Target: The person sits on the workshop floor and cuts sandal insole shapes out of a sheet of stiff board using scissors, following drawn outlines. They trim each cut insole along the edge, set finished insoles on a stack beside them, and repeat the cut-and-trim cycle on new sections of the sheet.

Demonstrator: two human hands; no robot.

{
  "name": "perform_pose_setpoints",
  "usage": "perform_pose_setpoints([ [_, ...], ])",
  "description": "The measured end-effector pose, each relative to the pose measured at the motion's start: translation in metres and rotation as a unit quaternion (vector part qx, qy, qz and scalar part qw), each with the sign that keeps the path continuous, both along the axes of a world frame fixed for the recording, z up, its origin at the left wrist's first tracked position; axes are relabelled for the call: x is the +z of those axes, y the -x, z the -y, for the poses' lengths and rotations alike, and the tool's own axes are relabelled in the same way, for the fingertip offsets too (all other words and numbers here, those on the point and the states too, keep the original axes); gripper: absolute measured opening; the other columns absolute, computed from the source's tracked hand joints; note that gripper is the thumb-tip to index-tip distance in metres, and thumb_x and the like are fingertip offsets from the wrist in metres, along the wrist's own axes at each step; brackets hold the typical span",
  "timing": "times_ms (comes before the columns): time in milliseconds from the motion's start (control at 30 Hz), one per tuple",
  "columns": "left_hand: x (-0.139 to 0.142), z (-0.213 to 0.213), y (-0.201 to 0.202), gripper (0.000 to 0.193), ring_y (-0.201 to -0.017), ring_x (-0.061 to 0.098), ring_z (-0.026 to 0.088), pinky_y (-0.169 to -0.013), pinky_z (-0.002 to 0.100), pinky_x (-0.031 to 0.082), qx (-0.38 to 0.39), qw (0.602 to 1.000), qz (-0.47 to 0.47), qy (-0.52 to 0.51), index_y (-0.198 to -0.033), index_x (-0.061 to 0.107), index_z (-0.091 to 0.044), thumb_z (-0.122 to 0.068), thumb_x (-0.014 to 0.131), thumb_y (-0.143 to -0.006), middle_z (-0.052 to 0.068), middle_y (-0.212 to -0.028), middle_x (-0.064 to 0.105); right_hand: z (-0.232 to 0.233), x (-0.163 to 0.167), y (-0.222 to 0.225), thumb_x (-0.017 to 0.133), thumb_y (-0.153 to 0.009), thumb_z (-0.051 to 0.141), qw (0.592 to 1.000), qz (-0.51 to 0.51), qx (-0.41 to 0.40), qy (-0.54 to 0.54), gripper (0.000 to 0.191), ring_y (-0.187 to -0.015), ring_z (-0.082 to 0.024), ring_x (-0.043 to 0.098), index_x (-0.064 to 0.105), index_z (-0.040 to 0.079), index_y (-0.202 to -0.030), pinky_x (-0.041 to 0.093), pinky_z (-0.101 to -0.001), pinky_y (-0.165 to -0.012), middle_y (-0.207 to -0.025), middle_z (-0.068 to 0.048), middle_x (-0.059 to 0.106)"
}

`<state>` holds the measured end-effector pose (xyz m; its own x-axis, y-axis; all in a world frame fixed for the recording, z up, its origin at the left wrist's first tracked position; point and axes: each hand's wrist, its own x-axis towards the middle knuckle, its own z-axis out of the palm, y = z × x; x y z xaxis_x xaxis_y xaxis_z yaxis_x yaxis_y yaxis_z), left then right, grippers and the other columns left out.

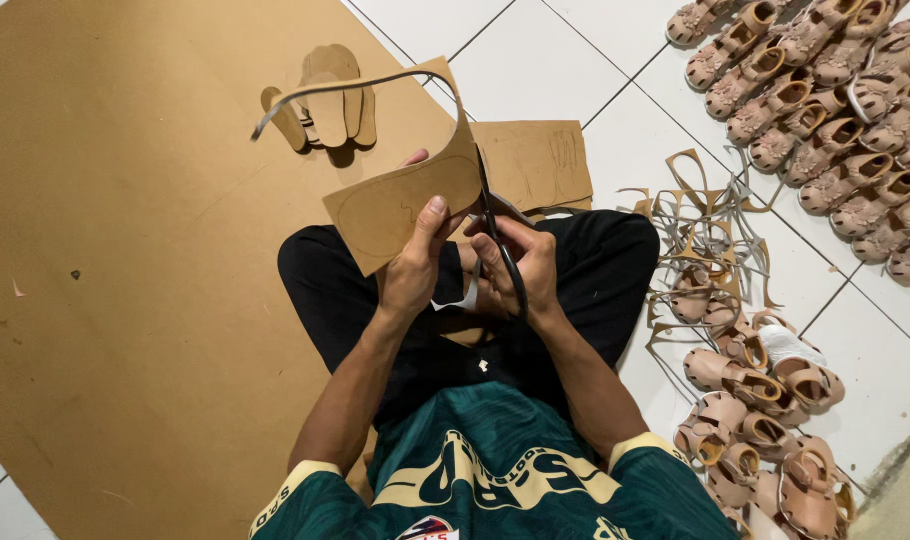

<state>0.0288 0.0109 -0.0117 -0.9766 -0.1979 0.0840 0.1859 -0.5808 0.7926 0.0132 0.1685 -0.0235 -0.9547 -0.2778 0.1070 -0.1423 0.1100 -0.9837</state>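
Left hand (412, 268) fingers pinch tan sheet (400, 205); right hand (523, 262) fingers grip scissors (497, 235), blades pointing away.

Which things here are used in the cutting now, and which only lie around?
In use: left hand, cardboard piece, right hand, scissors.
Lying about: cut soles, big cardboard sheet, offcut strips, sandals.

Pretty even, soft indoor light with no harsh glare off the white floor tiles (535, 60). Shadows are faint, focus stays sharp, and the edges bend slightly.
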Motion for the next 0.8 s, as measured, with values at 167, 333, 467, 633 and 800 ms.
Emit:
perform_pose_setpoints([
  [167,-0.017,-0.012,0.009,0.047,-0.114,0.066,0.02,-0.09,0.03,0.061,0.077,0.988,0.065,-0.113,-0.145,0.047,-0.002,-0.009,0.061,-0.101,0.014,-0.135,0.059,0.01,-0.01,0.001,0.068,-0.101,0.046,0.999,-0.041,-0.015,-0.012,0.046,-0.057,-0.003,0.052,0.072,0.0,-0.098,0.039,-0.0215,-0.051,-0.062,0.005,0.058],
  [333,-0.033,-0.02,0.017,0.027,-0.102,0.066,0.017,-0.087,0.027,0.057,0.124,0.988,0.044,-0.078,-0.126,0.061,0.01,-0.004,0.068,-0.104,0.013,-0.116,0.066,0.017,-0.014,0.001,0.067,-0.098,0.047,0.999,0.046,-0.001,0.029,0.049,-0.055,-0.005,0.047,0.07,-0.001,-0.104,0.036,-0.0236,-0.049,-0.062,0.003,0.055],
  [467,-0.028,-0.013,0.019,0.017,-0.089,0.069,0.018,-0.08,0.03,0.06,0.106,0.987,0.04,-0.113,-0.11,0.066,0.008,-0.007,0.068,-0.102,0.011,-0.103,0.069,0.016,-0.015,0.006,0.059,-0.102,0.055,0.996,-0.015,0.049,0.073,0.058,-0.067,-0.004,0.057,0.066,0.001,-0.12,0.047,-0.0219,-0.061,-0.077,0.002,0.059],
  [633,-0.016,-0.02,0.007,0.014,-0.089,0.07,0.014,-0.078,0.025,0.058,0.125,0.981,0.091,-0.118,-0.107,0.068,0.003,-0.007,0.067,-0.097,0.008,-0.1,0.07,0.02,-0.016,0.007,0.062,-0.097,0.057,0.999,-0.019,0.014,0.022,0.061,-0.066,-0.005,0.057,0.066,0.0,-0.117,0.048,-0.0226,-0.059,-0.075,0.0,0.062],
  [800,-0.015,-0.022,-0.001,0.015,-0.088,0.067,0.016,-0.078,0.026,0.056,0.11,0.988,0.066,-0.091,-0.11,0.069,0.007,-0.007,0.069,-0.105,0.011,-0.101,0.069,0.02,-0.012,0.008,0.063,-0.101,0.057,0.998,-0.062,0.02,0.018,0.059,-0.072,-0.007,0.059,0.066,-0.001,-0.111,0.049,-0.0245,-0.063,-0.082,-0.002,0.065],
])
